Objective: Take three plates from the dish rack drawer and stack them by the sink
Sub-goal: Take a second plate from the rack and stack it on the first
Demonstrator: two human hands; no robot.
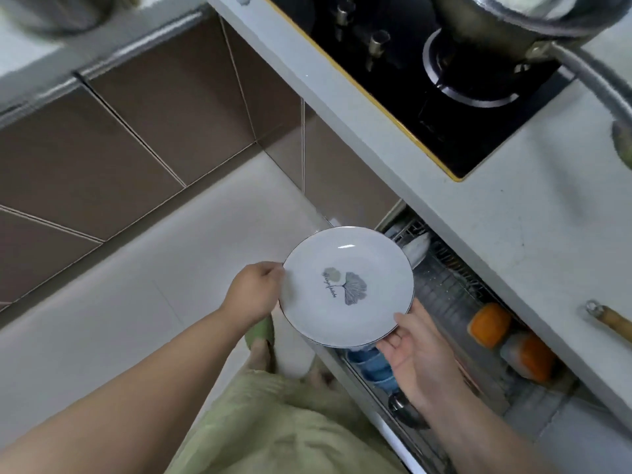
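Note:
A white plate [345, 285] with a grey leaf print and a thin dark rim is held face up above the floor, beside the open dish rack drawer [455, 295]. My left hand [253, 292] grips its left edge. My right hand [410, 347] supports its lower right edge from underneath, palm up and fingers spread. Another white dish [415, 249] stands in the wire rack just behind the plate. Blue bowls [372, 366] sit in the drawer below my right hand. No sink is in view.
A grey counter [513, 206] runs above the drawer, with a black gas hob [427, 107] and a metal pot [506, 22] on it. Orange-lidded jars [509, 340] lie in the drawer. A wooden-handled tool [612, 319] rests on the counter. Brown cabinets [102, 148] line the left.

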